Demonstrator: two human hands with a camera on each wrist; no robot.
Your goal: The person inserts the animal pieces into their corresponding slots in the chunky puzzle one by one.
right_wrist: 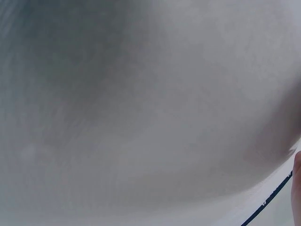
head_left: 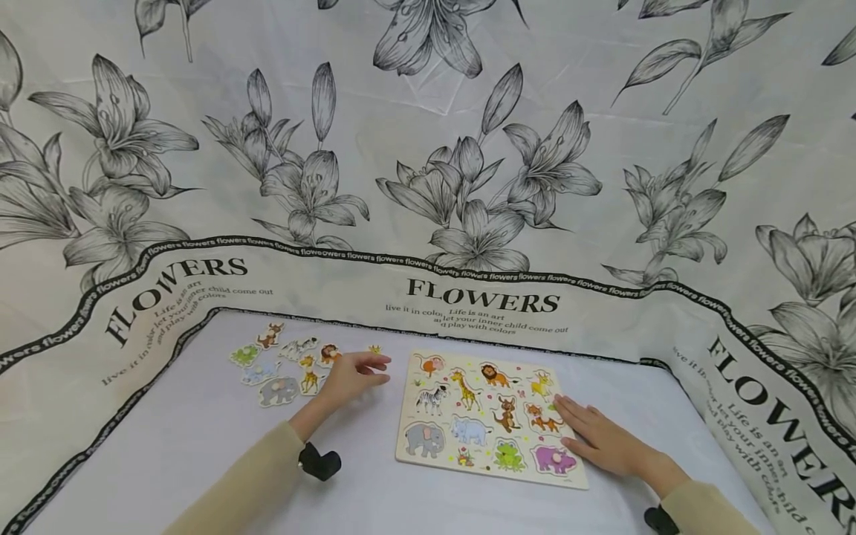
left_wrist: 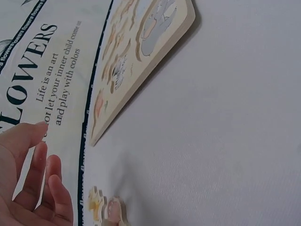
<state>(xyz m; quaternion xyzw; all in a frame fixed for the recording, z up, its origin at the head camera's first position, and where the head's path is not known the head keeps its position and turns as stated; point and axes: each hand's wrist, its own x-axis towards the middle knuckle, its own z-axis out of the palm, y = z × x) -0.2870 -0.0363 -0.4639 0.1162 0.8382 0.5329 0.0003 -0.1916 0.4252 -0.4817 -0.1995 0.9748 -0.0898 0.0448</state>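
A wooden puzzle board lies on the white table, with animal pictures in recessed outlines. My right hand rests on its right edge, fingers stretched near the tiger and hippo pictures; only a finger's edge shows in the right wrist view. My left hand is over the table between the board and the loose animal pieces, its fingers loosely bent. Nothing shows between those fingers in the left wrist view. A yellow piece lies just beyond its fingertips, and the lion piece is partly behind the hand.
Left of the board lie several loose pieces, among them an elephant, a giraffe, a zebra, a frog and a kangaroo. A flower-printed cloth rises behind the table and along its sides.
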